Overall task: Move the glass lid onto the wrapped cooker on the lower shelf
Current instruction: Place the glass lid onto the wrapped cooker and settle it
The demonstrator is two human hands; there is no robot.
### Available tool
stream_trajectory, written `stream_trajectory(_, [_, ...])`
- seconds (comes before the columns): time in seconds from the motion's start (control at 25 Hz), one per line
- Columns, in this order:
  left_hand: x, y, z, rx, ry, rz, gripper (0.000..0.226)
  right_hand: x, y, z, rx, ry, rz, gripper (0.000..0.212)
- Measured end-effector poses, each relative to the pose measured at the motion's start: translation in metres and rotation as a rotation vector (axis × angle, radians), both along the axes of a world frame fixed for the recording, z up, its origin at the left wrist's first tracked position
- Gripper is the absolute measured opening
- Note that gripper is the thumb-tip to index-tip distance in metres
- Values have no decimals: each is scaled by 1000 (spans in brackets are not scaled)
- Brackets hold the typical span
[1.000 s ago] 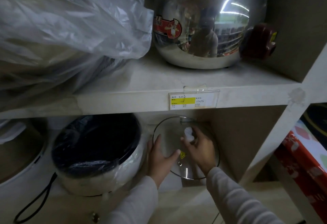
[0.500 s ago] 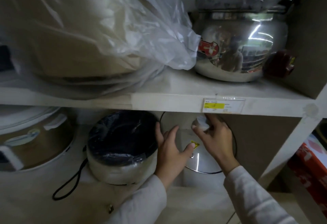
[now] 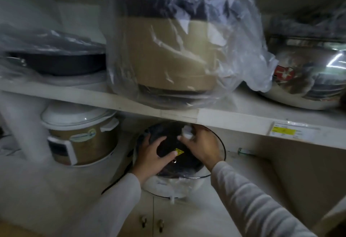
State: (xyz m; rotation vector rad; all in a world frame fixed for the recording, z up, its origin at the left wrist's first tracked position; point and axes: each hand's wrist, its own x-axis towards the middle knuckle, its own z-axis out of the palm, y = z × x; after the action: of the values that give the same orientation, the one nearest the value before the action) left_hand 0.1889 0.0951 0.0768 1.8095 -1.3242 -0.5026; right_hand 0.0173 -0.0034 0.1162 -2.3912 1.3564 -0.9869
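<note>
The round glass lid [image 3: 218, 144], with a metal rim and a yellow warning sticker, hangs tilted over the wrapped cooker [image 3: 164, 184] on the lower shelf. The cooker is white with a dark inside, covered in clear plastic. My right hand [image 3: 201, 148] grips the lid's white wrapped knob near the top. My left hand [image 3: 152, 157] lies spread on the lid's left side, thumb by the sticker. The lid covers most of the cooker's mouth; I cannot tell whether it rests on the rim.
A gold and white rice cooker [image 3: 80, 133] stands to the left on the lower shelf. The upper shelf [image 3: 234, 122] is close above the lid and carries a bagged beige cooker [image 3: 168, 49], a dark pan [image 3: 54, 62] and a steel pot [image 3: 309, 79]. A black cord [image 3: 114, 182] trails left.
Both hands carried the lid leftward from against the shelf's right back corner to over the wrapped cooker. The camera swung left as well.
</note>
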Motion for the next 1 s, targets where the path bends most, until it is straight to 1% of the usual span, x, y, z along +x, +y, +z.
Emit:
stream_trajectory(0.08, [25,0,-4,28,-41,12,74,24,-2,-4,4,29,-9,59])
stream_trajectory(0.2, [51,-5,-9,84,-53,13,78,51,-8,-8,-8,64,-43,60])
stream_trajectory(0.32, [68,-13,-15,87,-114,18,83,69,-13,-14,8,81,-75,61])
stream_trajectory(0.44, [77,-21,-21,100,-166,-28,84,74,-16,-22,33,77,-95,58])
stream_trajectory(0.68, [80,-34,-35,111,-151,-135,78,70,-20,-36,75,74,-141,59])
stream_trajectory(0.88, [81,-41,-41,125,-175,-142,81,69,-23,-40,67,82,-167,59])
stream_trajectory(1.0, [82,-43,-44,111,-149,-133,77,74,-23,-43,79,65,-159,59])
